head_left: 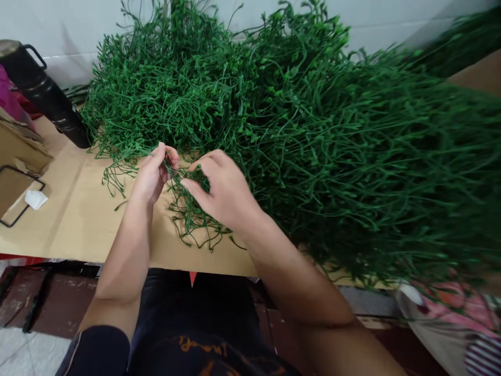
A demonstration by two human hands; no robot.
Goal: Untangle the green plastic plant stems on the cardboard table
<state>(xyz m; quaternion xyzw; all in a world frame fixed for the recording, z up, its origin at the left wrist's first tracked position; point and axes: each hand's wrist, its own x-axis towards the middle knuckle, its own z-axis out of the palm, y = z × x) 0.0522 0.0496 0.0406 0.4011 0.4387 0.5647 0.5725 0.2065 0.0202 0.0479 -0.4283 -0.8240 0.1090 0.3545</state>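
My left hand (154, 171) is closed around thin green plastic stems, whose ends poke out between thumb and fingers. Just to its right, my right hand (224, 190) has its thumb and index finger curved apart, close to those stems. Whether it touches any of them I cannot make out. Beneath both hands lies a small loose clump of artificial green sprigs (191, 211) on the cardboard sheet. Behind them rises a large tangled heap of the same artificial greenery (242, 99), spreading far to the right.
A black bottle with a loop handle (49, 96) leans at the left of the heap. Further left are a cardboard box (19, 138) and a black wire frame (21, 222) with a white scrap (36, 199). Brown cardboard (97, 224) covers the tabletop. A white wall (371, 26) stands behind.
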